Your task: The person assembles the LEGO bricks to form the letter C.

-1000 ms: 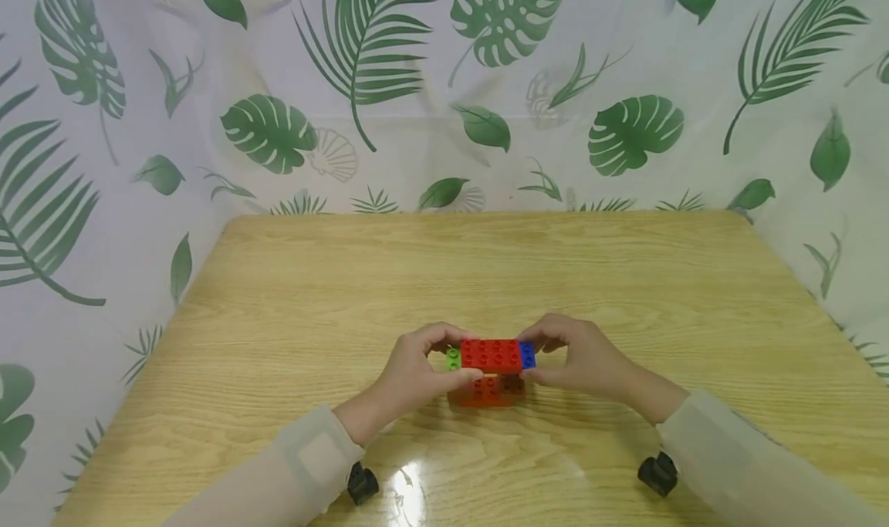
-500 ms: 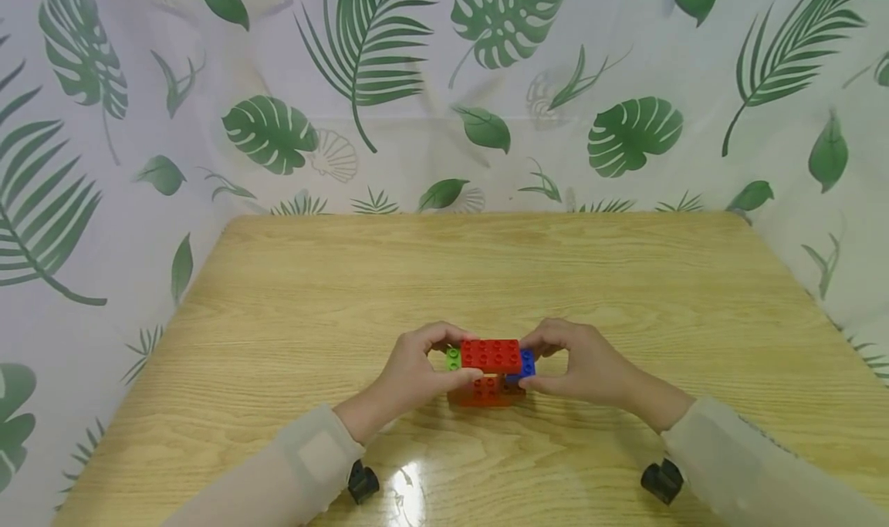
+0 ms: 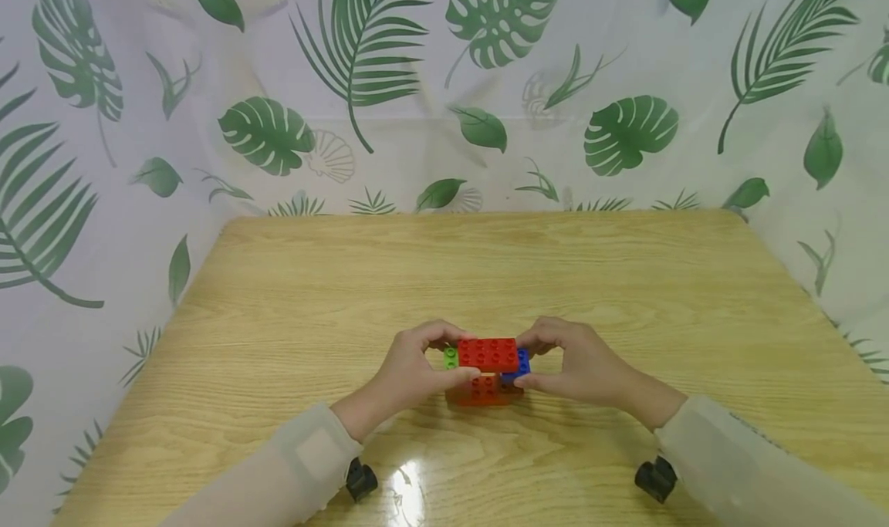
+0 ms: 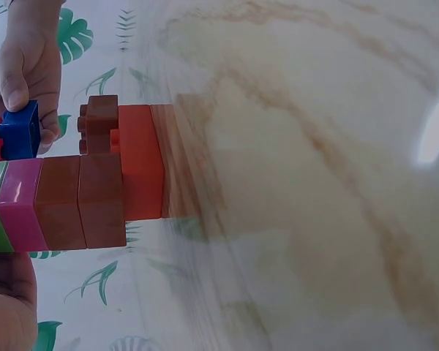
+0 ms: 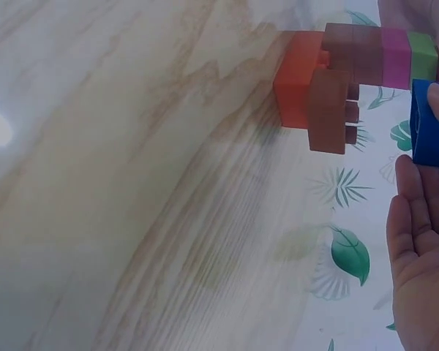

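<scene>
A toy building brick structure stands on the table. Its orange-red base brick (image 4: 140, 161) carries a column of two brown bricks (image 4: 101, 201), a pink brick (image 4: 22, 205) and a green brick (image 3: 451, 356). A long red brick (image 3: 488, 353) lies across the top, reaching rightward. My left hand (image 3: 422, 366) grips the column's upper end, thumb in front, fingers behind. With thumb and fingertips, my right hand (image 3: 583, 363) pinches a blue brick (image 5: 426, 124) by the red brick's right end. Below it, apart, a single brown brick (image 5: 328, 110) sits on the base, studs up.
The wooden table (image 3: 389, 280) spreads around the structure. A leaf-print cloth (image 3: 417, 87) hangs behind and at both sides. Small black devices (image 3: 656, 479) sit at both wrists. Light glares off the tabletop near the front.
The blue brick has gone from beside the red brick's right end to slightly lower and further left, partly under it. My right hand moved with it; the left hand kept its hold.
</scene>
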The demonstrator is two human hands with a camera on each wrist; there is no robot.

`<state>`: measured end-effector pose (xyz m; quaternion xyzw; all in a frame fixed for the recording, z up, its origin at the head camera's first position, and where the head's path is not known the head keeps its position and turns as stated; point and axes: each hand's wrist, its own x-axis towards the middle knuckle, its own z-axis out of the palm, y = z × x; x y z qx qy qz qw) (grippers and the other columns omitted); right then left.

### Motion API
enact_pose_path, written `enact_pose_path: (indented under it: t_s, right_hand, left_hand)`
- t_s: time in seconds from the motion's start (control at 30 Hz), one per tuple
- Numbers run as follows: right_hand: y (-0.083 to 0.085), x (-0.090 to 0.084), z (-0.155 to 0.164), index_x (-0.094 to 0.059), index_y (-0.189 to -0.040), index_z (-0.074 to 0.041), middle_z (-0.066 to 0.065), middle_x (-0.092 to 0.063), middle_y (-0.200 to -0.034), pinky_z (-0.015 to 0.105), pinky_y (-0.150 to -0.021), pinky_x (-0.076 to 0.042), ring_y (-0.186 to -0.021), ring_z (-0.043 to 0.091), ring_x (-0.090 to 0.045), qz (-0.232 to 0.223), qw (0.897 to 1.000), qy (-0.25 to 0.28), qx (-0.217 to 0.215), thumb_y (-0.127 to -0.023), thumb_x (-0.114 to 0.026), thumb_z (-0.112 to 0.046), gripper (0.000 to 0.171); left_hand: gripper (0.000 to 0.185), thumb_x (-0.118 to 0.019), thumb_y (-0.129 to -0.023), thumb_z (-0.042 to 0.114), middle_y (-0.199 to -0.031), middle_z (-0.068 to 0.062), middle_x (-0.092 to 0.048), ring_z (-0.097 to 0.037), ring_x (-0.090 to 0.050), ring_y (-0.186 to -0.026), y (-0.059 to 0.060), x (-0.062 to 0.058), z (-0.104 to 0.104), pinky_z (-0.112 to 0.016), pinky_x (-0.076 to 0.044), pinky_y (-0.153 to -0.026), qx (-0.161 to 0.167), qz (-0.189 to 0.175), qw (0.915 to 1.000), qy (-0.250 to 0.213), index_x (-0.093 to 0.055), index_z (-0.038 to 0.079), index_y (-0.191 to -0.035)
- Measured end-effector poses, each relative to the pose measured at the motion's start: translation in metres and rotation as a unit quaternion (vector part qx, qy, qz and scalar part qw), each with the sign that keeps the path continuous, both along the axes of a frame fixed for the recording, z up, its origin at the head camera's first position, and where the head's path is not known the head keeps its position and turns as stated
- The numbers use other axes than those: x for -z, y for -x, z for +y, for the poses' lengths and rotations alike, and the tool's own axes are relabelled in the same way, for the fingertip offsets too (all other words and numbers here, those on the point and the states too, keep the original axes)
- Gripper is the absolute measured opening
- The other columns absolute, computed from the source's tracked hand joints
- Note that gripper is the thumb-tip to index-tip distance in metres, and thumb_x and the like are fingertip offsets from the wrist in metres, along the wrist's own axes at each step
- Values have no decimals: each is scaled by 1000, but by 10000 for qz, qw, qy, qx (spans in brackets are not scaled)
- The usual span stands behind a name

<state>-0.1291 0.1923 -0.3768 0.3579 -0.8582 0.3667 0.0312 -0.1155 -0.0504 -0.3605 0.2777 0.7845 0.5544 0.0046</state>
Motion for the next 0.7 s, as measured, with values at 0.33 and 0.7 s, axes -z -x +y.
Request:
enact_pose_path:
  t_s: [0.33,0.7]
  right_hand:
    - [-5,-9,-5,-60,-95,-13,-7,-56,-88,34,-69,-47,-77,11,-55,-218,9996,118,108,-67,-74,-21,32]
    - [-7,-7,-6,-59,-97,-13,-8,-55,-88,31,-71,-47,-79,9,-54,-208,9994,20,277,-67,-73,-21,34]
  left_hand:
    - [28,-73,-68,7,-88,-4,-60,-16,-53,-80,0,-3,0,-34,-44,-73,25,49,10000,14,-61,2,-93]
    - [27,-74,-66,7,-87,-6,-60,-19,-53,-77,2,-8,-2,-34,-46,-70,186,370,9989,204,-62,1,-90]
